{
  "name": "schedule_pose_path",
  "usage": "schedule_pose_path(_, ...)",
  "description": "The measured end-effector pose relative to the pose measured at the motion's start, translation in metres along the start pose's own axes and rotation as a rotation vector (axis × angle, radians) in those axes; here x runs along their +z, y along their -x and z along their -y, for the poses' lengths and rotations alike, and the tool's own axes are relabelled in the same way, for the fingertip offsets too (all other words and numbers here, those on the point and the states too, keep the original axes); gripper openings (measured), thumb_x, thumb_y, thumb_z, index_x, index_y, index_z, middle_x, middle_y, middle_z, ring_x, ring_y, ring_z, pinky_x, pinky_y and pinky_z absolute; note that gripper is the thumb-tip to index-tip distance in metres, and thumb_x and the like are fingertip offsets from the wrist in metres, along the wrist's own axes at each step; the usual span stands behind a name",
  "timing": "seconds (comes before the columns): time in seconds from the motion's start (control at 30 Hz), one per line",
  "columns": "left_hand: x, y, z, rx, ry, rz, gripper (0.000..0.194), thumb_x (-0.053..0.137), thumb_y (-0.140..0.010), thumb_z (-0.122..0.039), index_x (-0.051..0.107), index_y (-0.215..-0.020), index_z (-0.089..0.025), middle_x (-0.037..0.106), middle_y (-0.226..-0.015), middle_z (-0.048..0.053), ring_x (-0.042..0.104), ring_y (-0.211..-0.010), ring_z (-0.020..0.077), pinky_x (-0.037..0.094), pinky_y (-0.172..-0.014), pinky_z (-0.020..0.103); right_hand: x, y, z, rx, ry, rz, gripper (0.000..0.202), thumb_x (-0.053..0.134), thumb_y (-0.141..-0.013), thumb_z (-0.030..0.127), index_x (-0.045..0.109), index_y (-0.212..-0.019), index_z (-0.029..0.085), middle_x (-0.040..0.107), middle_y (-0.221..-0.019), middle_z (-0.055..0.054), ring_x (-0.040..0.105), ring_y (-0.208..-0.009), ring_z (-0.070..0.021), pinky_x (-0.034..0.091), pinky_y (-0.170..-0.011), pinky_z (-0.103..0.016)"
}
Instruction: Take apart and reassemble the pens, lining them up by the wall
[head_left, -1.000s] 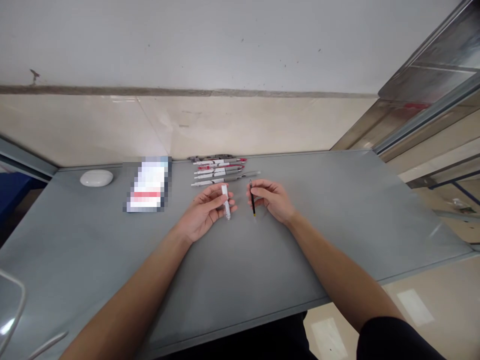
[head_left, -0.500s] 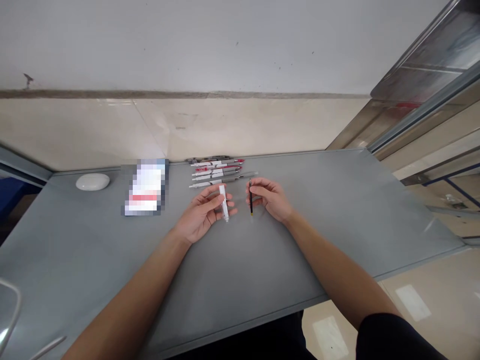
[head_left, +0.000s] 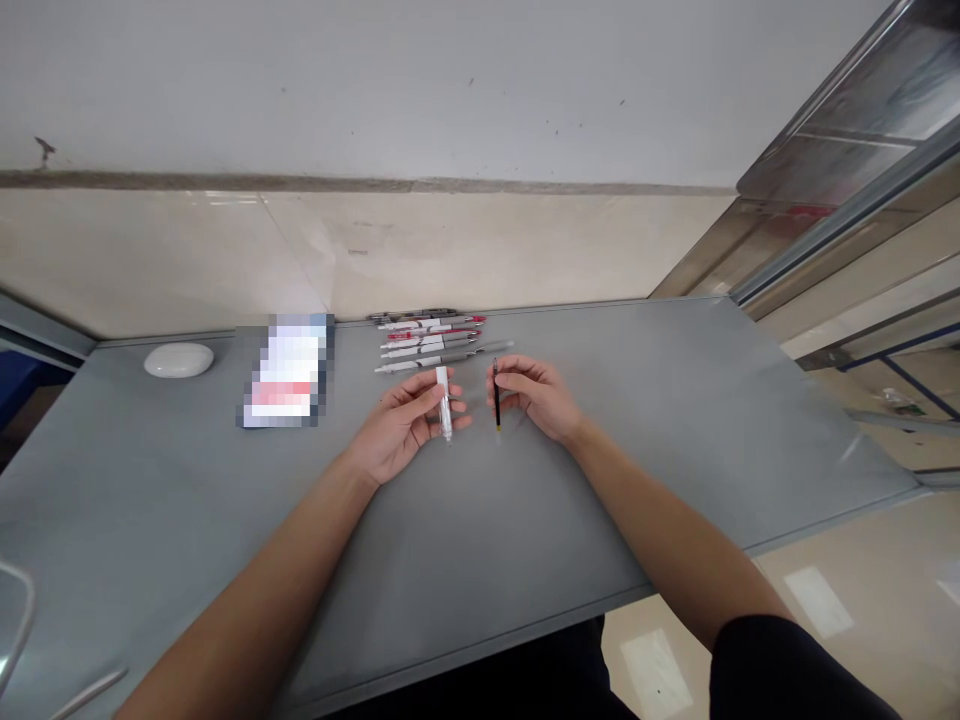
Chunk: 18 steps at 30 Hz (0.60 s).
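Between the thumb and fingers of my left hand (head_left: 401,425) is a white pen barrel (head_left: 445,405) with a clear end, held nearly upright. A hand's width to its right, my right hand (head_left: 540,397) pinches a dark pen refill (head_left: 497,400) near its top. The refill points down and has a yellowish section near its lower end. Barrel and refill are apart. Just beyond my hands, several pens (head_left: 427,342) lie side by side on the grey table, white, red and dark ones among them.
On the grey table (head_left: 465,560), a blurred-out phone-like screen (head_left: 285,370) lies to the left, with a white rounded case (head_left: 178,360) beyond it. A white cable (head_left: 94,690) crosses the near left corner. A tiled wall (head_left: 487,245) borders the back edge.
The view has shifted slightly. Both hands keep their holds, and the refill and barrel remain apart in much the same places.
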<state>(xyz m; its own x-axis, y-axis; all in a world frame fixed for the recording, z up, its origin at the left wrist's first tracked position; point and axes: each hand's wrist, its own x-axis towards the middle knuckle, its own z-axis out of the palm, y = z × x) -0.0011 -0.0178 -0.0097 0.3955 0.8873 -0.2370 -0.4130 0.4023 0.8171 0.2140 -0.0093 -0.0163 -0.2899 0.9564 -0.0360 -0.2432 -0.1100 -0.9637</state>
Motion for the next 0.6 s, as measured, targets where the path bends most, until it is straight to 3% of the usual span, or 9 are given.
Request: schedule_pose_path(0.6,-0.0029,-0.0006,0.0016,0.038,0.045,-0.003,0.02,0.071,-0.082,-0.016,0.062,-0.099,-0.019,0.07,-0.091,0.003,0.069,-0.08,0.017,0.059,-0.086,0.048,0.0012,-0.0036,-0.0033,-0.008,-0.009,-0.073,0.021,0.077,-0.071,0.034,0.065,-0.083,0.021,0.062,-0.08,0.002,0.064,-0.067,-0.0125,0.057,-0.06,-0.029)
